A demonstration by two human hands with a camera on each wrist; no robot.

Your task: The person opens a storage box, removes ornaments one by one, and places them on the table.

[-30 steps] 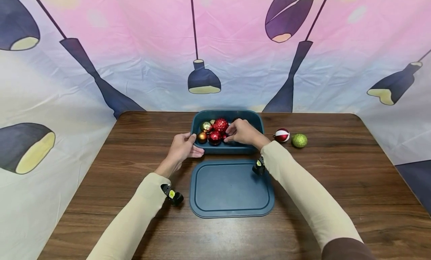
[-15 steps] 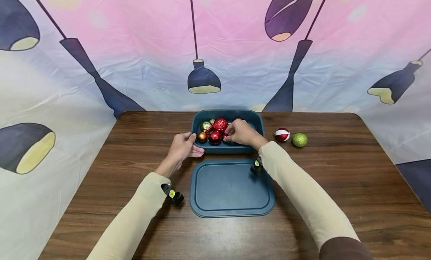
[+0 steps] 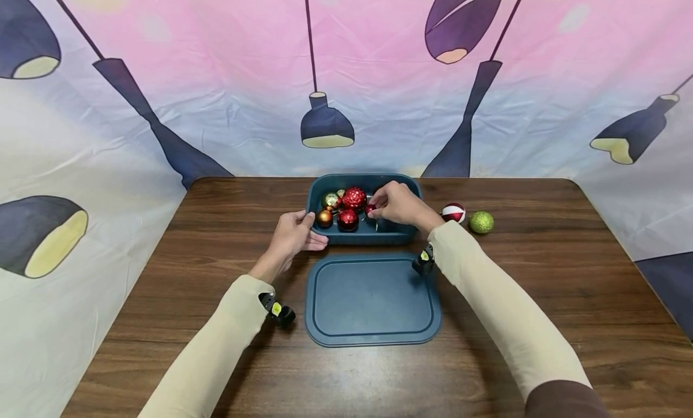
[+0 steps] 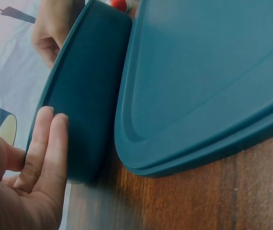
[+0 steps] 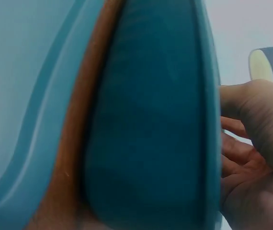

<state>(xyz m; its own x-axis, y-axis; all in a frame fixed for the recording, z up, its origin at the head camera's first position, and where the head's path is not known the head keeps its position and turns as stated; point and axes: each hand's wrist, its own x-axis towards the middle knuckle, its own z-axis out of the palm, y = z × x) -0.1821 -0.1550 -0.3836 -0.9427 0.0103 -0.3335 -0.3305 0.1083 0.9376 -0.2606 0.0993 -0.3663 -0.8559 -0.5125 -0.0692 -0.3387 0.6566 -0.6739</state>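
A dark teal plastic box (image 3: pixel 364 240) with several Christmas baubles in its left half stands at the back of the table. My left hand (image 3: pixel 289 234) holds its front left corner, thumb at the rim and fingers (image 4: pixel 50 158) along the outer wall. Over the box, my right hand (image 3: pixel 399 204) pinches a small red bauble (image 3: pixel 370 210) between thumb and fingers. Left of it lie a glittery red bauble (image 3: pixel 354 198), a shiny red bauble (image 3: pixel 348 220), a gold-green bauble (image 3: pixel 331 201) and an orange-gold bauble (image 3: pixel 324 218). The right wrist view has the box wall hiding the right fingertips.
A flat teal lid (image 3: pixel 373 301) lies on the wooden table (image 3: pixel 541 273) in front of the box. To the box's right are a red-and-white striped bauble (image 3: pixel 453 212), partly behind the right wrist, and a glittery green bauble (image 3: pixel 481 222). A printed cloth (image 3: pixel 260 129) hangs behind.
My right hand has shifted right and slightly up inside the box, bringing the small red bauble away from the shiny red one. The left hand keeps its place at the corner.
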